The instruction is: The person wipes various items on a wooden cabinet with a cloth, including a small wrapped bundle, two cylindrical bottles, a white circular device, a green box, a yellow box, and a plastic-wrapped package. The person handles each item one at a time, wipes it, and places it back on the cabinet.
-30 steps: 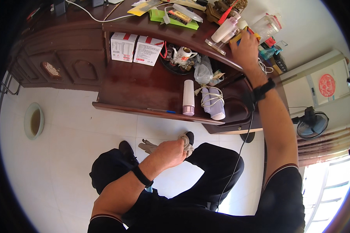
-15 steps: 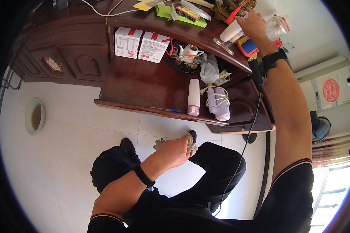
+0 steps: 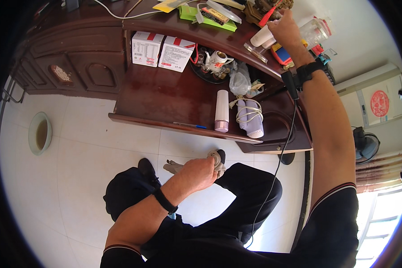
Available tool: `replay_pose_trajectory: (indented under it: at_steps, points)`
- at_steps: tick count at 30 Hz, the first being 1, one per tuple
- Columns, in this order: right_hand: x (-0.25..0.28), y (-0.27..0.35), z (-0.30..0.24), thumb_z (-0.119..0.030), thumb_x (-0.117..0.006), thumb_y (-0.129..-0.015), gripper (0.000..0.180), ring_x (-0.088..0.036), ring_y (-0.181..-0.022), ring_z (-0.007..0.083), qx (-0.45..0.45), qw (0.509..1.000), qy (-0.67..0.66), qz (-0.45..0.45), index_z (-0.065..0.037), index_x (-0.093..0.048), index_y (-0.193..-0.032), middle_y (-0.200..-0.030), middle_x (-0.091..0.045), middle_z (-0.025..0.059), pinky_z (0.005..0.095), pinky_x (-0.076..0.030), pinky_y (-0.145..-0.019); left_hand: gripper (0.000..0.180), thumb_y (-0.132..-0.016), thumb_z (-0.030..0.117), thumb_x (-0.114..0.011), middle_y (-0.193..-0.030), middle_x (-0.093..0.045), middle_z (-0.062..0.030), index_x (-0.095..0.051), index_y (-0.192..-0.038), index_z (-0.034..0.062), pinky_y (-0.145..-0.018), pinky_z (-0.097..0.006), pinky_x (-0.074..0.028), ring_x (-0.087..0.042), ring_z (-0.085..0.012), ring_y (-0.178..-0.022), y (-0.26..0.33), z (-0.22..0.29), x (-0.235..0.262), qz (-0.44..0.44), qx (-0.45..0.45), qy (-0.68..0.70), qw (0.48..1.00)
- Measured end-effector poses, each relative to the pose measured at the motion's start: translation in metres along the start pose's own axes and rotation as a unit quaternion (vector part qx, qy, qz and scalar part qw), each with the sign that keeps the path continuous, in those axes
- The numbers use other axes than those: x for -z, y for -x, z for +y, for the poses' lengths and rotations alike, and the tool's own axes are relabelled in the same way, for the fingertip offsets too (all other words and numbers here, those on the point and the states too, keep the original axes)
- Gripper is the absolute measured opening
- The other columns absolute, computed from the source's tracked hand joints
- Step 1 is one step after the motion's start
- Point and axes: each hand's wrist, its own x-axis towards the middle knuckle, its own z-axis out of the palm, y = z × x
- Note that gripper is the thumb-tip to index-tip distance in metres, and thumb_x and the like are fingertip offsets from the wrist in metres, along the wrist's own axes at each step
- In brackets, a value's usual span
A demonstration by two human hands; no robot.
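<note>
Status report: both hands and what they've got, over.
Left hand closed on a grey cloth above the knee. Right hand up at the white paper cups on the desk top; grip unclear. Nothing blocking either hand.

1. My left hand [image 3: 201,172] sits just below the centre of the frame, fingers [image 3: 212,161] curled closed into a loose fist.
2. My left forearm rises from the lower left, bent at the elbow, a dark band round the wrist.
3. My right arm stretches straight up the right side, fully extended.
4. My right hand [image 3: 285,27] reaches the upper right; I can't tell how its fingers are set.
5. A dark watch wraps my right wrist.
</note>
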Motion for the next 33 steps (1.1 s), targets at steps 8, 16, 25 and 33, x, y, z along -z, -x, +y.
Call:
replay_pose_trajectory:
  at_steps: [8, 16, 25, 33]
  points:
    - [-0.001, 0.016, -0.003, -0.034, -0.079, -0.091, 0.07, -0.069, -0.116, 0.05, 0.004, 1.0, -0.002, 0.026, 0.001, -0.05, -0.144, -0.122, -0.07, 0.0332, 0.0544, -0.056, -0.1, 0.035, -0.102, 0.028, -0.065, -0.086, -0.074, -0.0262, -0.061, -0.105, -0.0068, -0.075, -0.053, -0.061, -0.075, -0.0435, -0.08, 0.0, 0.0, 0.008, 0.002, 0.009, 0.004, 1.0]
    - [-0.005, 0.027, -0.005, -0.029, -0.079, -0.09, 0.075, -0.067, -0.115, 0.0507, 0.012, 0.999, -0.017, 0.03, -0.002, -0.044, -0.151, -0.123, -0.068, 0.0333, 0.0548, -0.055, -0.102, 0.034, -0.101, 0.027, -0.066, -0.086, -0.074, -0.0263, -0.061, -0.103, -0.0061, -0.076, -0.053, -0.061, -0.075, -0.0439, -0.081, 0.002, 0.001, 0.008, 0.009, 0.016, 0.002, 1.0]
    - [0.004, 0.045, -0.016, -0.025, -0.081, -0.091, 0.075, -0.067, -0.116, 0.0487, 0.025, 0.996, -0.027, 0.081, -0.001, -0.044, -0.151, -0.129, -0.063, 0.0348, 0.0525, -0.056, -0.102, 0.034, -0.098, 0.027, -0.068, -0.082, -0.072, -0.0284, -0.061, -0.101, -0.0065, -0.071, -0.054, -0.058, -0.072, -0.0459, -0.077, 0.002, -0.001, 0.019, 0.099, -0.029, 0.054, 0.993]
    - [0.08, 0.091, -0.057, -0.019, -0.083, -0.092, 0.079, -0.072, -0.101, 0.0297, 0.012, 0.977, -0.189, 0.094, 0.001, -0.039, -0.155, -0.114, -0.067, 0.0207, 0.0399, -0.061, -0.091, 0.036, -0.112, 0.029, -0.058, -0.098, -0.072, -0.0132, -0.06, -0.129, -0.0017, -0.077, -0.037, -0.058, -0.071, -0.0218, -0.086, -0.006, -0.009, 0.057, 0.185, -0.014, 0.451, 0.873]
